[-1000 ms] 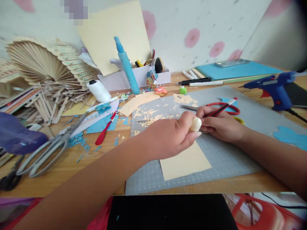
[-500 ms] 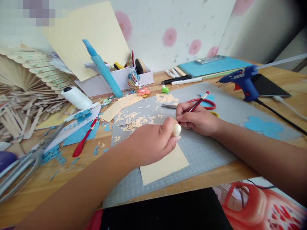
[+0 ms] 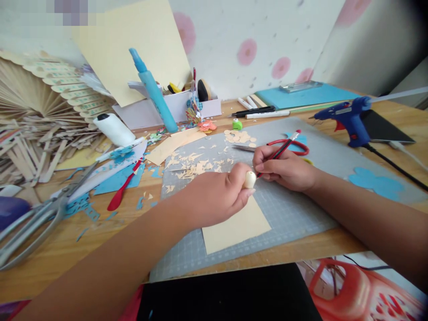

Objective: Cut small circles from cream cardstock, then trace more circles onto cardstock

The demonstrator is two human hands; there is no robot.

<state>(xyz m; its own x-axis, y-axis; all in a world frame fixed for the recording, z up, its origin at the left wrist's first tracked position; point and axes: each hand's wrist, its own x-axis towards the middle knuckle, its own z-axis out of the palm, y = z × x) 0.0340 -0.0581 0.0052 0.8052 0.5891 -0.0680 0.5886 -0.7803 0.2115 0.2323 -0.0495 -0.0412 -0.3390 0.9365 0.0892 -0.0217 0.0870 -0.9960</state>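
Observation:
Between thumb and fingers my left hand (image 3: 222, 191) pinches a small cream wooden bead (image 3: 250, 179) with a hole in its top. My right hand (image 3: 284, 169) grips a black and red pencil (image 3: 284, 146), its point angled down toward the bead. Whether the tip touches the bead I cannot tell. Below my left hand a cream sheet of paper (image 3: 234, 229) lies on the grey cutting mat (image 3: 294, 218). Just behind my right hand are red-handled scissors (image 3: 302, 149), partly hidden. Cream paper scraps (image 3: 190, 165) and small cut discs (image 3: 239, 137) lie farther back.
A blue glue gun (image 3: 351, 116) stands at the right, its cord running off the edge. At the left are large metal shears (image 3: 56, 211), a red spatula-like tool (image 3: 118, 198), a white thread spool (image 3: 115, 129) and wooden sticks (image 3: 40, 151). A blue bottle (image 3: 157, 100) stands behind.
The whole scene has shifted slightly right in view as the camera turned. Both hands keep their holds on the bead and the pencil, in nearly the same pose.

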